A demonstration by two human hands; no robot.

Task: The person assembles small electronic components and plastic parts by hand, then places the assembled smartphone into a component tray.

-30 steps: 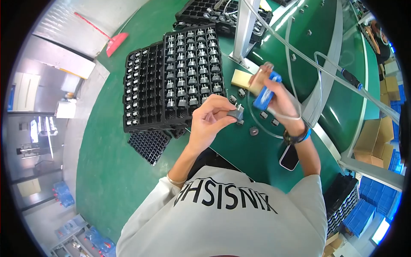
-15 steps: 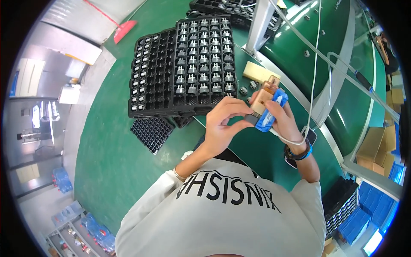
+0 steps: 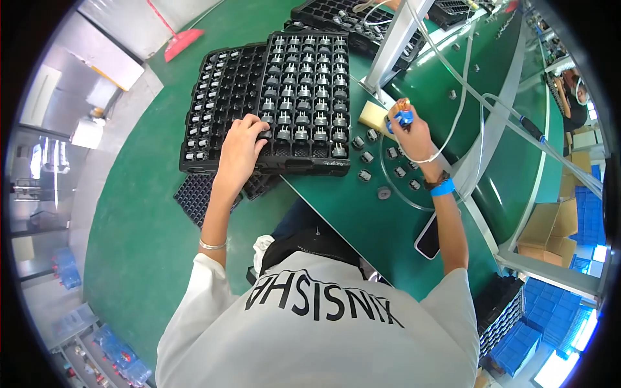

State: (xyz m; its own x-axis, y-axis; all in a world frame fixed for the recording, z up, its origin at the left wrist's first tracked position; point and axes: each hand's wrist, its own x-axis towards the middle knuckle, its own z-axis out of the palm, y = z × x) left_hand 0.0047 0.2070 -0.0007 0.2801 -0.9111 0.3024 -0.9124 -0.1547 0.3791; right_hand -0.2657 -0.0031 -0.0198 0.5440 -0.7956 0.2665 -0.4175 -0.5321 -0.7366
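While my left hand (image 3: 242, 147) seemingly seats a pinched plug (image 3: 264, 134) in the tray (image 3: 314, 167), needing release next, right of it my right hand (image 3: 416, 141) grips a blue tool (image 3: 403, 117).

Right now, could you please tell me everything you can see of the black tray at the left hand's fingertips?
The black tray looks like moulded plastic, roughly rectangular, with rows of compartments. Most hold grey plugs, pins upward; the row nearest the person is mostly unfilled. It lies beside another tray. The left hand reaches its left edge near that end.
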